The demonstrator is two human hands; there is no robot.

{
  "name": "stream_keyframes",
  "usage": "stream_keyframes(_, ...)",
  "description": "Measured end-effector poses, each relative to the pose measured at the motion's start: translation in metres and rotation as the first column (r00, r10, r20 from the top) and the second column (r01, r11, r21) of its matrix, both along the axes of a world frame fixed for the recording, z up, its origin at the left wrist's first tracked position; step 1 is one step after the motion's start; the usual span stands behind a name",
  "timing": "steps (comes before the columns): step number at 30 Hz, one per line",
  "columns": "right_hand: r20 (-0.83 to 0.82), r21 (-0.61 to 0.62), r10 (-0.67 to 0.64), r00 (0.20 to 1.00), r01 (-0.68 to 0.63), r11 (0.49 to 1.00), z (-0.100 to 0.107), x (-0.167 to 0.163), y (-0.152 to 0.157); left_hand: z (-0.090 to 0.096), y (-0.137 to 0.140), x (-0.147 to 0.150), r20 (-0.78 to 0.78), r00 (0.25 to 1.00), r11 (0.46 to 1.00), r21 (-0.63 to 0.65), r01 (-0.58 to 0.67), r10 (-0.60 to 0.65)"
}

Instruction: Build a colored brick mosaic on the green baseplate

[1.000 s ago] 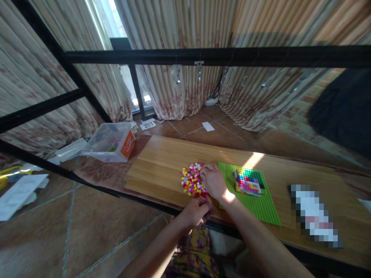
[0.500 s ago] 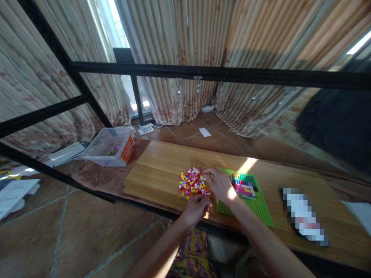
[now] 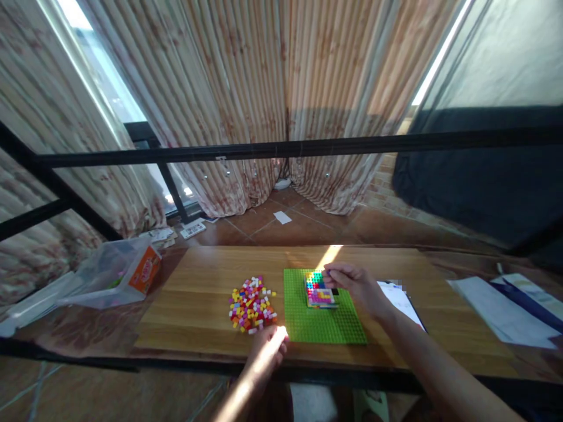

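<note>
A green studded baseplate lies on a wooden board. A block of small coloured bricks is built on its far part. My right hand hovers at the block's right edge, fingers pinched together; whether a brick is between them is too small to tell. A loose pile of small coloured bricks lies left of the plate. My left hand rests at the board's near edge, just below the pile, fingers curled.
A clear plastic tub with an orange label lies tilted at the left. Papers sit at the right, one sheet by my right arm. Black metal bars cross the view before striped curtains.
My right hand has left the loose pile and moved right to the built block on the green plate. The camera has swung right and up. My left hand stays near the board's edge.
</note>
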State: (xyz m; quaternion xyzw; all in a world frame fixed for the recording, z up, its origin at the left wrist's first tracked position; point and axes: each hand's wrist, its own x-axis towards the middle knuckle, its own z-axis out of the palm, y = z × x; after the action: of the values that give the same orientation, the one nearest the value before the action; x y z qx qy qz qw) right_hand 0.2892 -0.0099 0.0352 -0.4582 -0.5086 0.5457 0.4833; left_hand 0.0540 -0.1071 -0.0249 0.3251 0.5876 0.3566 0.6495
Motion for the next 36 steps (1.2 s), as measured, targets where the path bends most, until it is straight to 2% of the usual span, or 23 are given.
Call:
stream_keyframes(6,-0.142,0.025,0.032,0.989,-0.028,0.999,-0.014,0.016,0.004,0.001,0.001,0.013,-0.152,0.988,0.999,0.042,-0.033,0.040)
stream_keyframes(11,-0.084,0.062,-0.035,0.996,0.040,0.997,-0.017,0.030,0.015,0.018,0.005,0.029,-0.152,0.988,1.000,0.005,-0.010,0.011)
stream_keyframes(14,-0.022,0.065,-0.080,0.997,0.081,0.995,-0.022,0.037,0.020,0.028,0.024,0.041,-0.129,0.991,0.998,0.066,-0.011,0.019)
stream_keyframes(16,0.017,0.053,-0.113,0.993,0.112,0.992,-0.026,0.041,0.021,0.030,0.046,0.046,-0.103,0.991,0.988,0.139,-0.071,0.086)
stream_keyframes(21,0.056,0.113,-0.211,0.976,0.204,0.972,-0.033,0.043,0.022,0.022,0.109,0.056,-0.041,0.985,0.956,0.249,-0.155,0.170)
stream_keyframes(24,0.078,0.162,-0.232,0.970,0.217,0.963,-0.037,0.041,0.026,0.012,0.129,0.064,-0.037,0.990,0.962,0.243,-0.125,0.138)
stream_keyframes(31,0.215,0.259,-0.209,0.954,0.150,0.954,-0.054,0.037,0.034,-0.004,0.130,0.073,-0.040,0.997,0.967,0.248,-0.061,0.073)
stream_keyframes(36,0.278,0.264,-0.207,0.938,0.133,0.955,-0.055,0.033,0.033,-0.009,0.128,0.072,-0.056,0.996,0.959,0.278,-0.058,0.077)
